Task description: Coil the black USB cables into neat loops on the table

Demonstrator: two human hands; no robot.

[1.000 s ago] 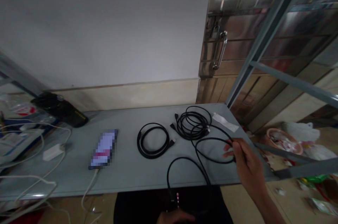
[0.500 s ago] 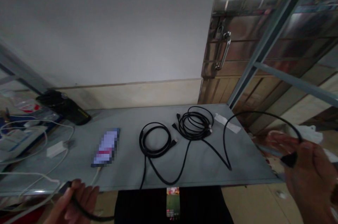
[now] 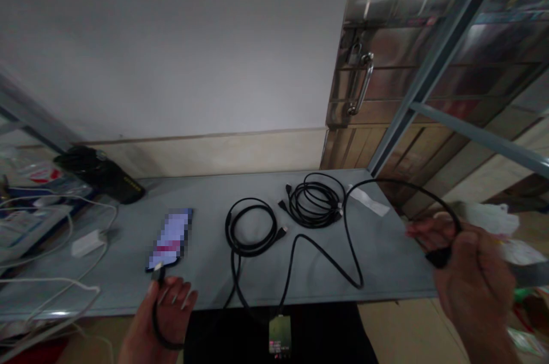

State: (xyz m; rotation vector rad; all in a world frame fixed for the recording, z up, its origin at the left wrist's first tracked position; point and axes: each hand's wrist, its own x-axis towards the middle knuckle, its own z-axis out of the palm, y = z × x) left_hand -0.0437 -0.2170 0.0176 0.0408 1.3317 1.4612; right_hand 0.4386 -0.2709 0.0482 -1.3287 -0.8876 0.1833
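1. at far left, a bottle (image 3: 107, 178) is leaning over, and a white adapter (image 3: 87, 244) is lying nearer the front edge of the table (image 3: 206, 192).
2. a phone (image 3: 168, 241) is resting just right of these, its screen glowing.
3. the left hand (image 3: 165, 307) is pinching one plug (image 3: 157, 275) between thumb and fingers, just in front of the phone; it has been moving up and inward over the last half second.
4. a small coil (image 3: 251, 251) is lying at mid-table, with black cord showing along its front and running down off the edge.
5. a lit screen (image 3: 280, 336) is showing over the dark lap.
6. a larger coil (image 3: 315, 218) is sitting to the right, keeping its place.
7. the cable (image 3: 359, 285) is dipping onto the table, then arching up past a white strip (image 3: 369, 201); part of its run is disappearing into the dark lap.
8. the right hand (image 3: 472, 264) is gripping the cable's other end near a black connector (image 3: 438, 258), thumb pressing on fingers. it has been drifting inward, so the hands are standing closer together and the span is hanging slack, with both ends being held.
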